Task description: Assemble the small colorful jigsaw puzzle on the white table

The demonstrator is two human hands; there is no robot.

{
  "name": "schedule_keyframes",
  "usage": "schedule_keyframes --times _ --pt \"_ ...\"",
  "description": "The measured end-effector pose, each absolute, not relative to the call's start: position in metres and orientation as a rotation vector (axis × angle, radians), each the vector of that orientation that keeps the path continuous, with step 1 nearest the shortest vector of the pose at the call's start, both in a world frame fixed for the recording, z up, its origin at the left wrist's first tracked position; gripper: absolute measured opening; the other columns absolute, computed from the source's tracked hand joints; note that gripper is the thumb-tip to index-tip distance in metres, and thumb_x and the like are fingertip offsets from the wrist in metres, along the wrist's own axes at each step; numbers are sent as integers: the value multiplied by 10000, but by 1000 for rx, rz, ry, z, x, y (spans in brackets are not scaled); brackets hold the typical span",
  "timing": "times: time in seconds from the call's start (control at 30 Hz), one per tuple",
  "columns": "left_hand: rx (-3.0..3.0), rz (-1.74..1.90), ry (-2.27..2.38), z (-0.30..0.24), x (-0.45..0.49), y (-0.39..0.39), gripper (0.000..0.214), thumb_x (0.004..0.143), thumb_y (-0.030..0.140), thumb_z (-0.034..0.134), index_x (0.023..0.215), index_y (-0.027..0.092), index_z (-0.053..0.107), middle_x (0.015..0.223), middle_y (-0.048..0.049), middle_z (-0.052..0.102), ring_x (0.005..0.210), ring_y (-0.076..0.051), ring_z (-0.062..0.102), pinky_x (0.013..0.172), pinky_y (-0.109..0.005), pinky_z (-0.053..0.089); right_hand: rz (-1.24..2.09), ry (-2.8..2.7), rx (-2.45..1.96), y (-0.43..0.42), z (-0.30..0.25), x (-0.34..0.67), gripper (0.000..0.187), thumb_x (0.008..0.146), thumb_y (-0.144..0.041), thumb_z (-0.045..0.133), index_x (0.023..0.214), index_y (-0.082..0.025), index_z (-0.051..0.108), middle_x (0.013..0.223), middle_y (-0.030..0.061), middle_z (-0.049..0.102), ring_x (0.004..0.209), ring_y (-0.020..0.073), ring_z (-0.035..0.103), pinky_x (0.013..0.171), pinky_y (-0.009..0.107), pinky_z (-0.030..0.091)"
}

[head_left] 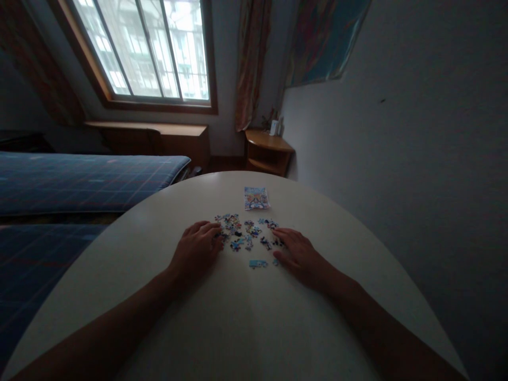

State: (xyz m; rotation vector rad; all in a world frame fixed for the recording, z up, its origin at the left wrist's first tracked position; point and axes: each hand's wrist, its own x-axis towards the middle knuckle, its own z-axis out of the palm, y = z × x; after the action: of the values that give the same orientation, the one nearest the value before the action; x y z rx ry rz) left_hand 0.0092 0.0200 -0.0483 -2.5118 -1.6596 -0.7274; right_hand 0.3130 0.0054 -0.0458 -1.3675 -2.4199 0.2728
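Jigsaw pieces (237,244) lay scattered between the left hand (197,245), whose grip I couldn't make out, and the right hand (299,253), released and loosely spread at their edge. Beyond both lay a printed sheet (256,198).

Bare forearms (127,317), narrower toward the wrists (170,276), a bare left hand (196,246) and right hand (301,255), slender fingers (289,234)
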Motion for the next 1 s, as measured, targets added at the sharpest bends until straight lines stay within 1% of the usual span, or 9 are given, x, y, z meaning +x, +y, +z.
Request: schedule_keyframes --times 0.13,0.27,0.47,0.57,0.7,0.77,0.87,1.0 --pt "-2534 -737 -1627 -51 11 22 280 925 227 507 1140 194 682 1169 -84 719 1165 -287 596 1028 -514 460 279 -2427 -1383 5 -45 312 512 992 -422 430 1438 -172 453 1476 157 492 1378 288 423 1146 524 335" --pt "-2621 -813 -1582 -51 11 23 291 949 200 452 1153 192 658 1121 -91 724 1104 -245 634 996 -457 508 286 -2433 -1392 5 -44 312 522 991 -426 429 1435 -153 450 1482 165 483 1388 289 409 1153 521 327" --pt "-2650 -825 -1570 -50 15 19 292 942 224 494 1205 183 615 1167 -108 705 1158 -259 617 1024 -475 491 270 -2428 -1389 4 -45 312 515 991 -420 431 1431 -152 450 1479 160 488 1385 288 412 1154 521 329" --pt "-2690 -842 -1533 -50 16 19 294 942 221 489 1213 190 598 1183 -101 699 1158 -261 617 1018 -480 494 252 -2422 -1377 4 -46 312 502 991 -418 431 1430 -174 454 1476 152 493 1378 288 421 1148 523 338" --pt "-2647 -891 -1584 -53 15 20 318 920 212 520 1230 198 590 1202 -103 688 1140 -264 626 1000 -482 506 252 -2431 -1388 5 -47 313 507 991 -419 432 1432 -170 454 1477 153 492 1382 289 420 1151 516 336" --pt "-2655 -900 -1537 -53 15 20 299 919 221 535 1208 212 611 1169 -95 702 1106 -254 643 977 -460 522 243 -2426 -1387 5 -48 313 509 990 -422 435 1438 -182 451 1477 149 493 1384 289 420 1151 520 335" --pt "-2641 -862 -1426 -49 16 18 251 933 229 525 1142 215 664 1062 -86 736 1014 -239 678 935 -440 540 239 -2426 -1382 5 -48 313 515 988 -427 435 1444 -190 448 1478 154 490 1383 294 422 1143 528 343" --pt "-2533 -760 -1383 -40 12 15 219 918 215 533 1039 205 716 958 -92 757 949 -259 696 891 -461 548 260 -2434 -1389 5 -46 313 523 988 -430 432 1439 -166 449 1479 162 488 1385 294 417 1149 526 334"
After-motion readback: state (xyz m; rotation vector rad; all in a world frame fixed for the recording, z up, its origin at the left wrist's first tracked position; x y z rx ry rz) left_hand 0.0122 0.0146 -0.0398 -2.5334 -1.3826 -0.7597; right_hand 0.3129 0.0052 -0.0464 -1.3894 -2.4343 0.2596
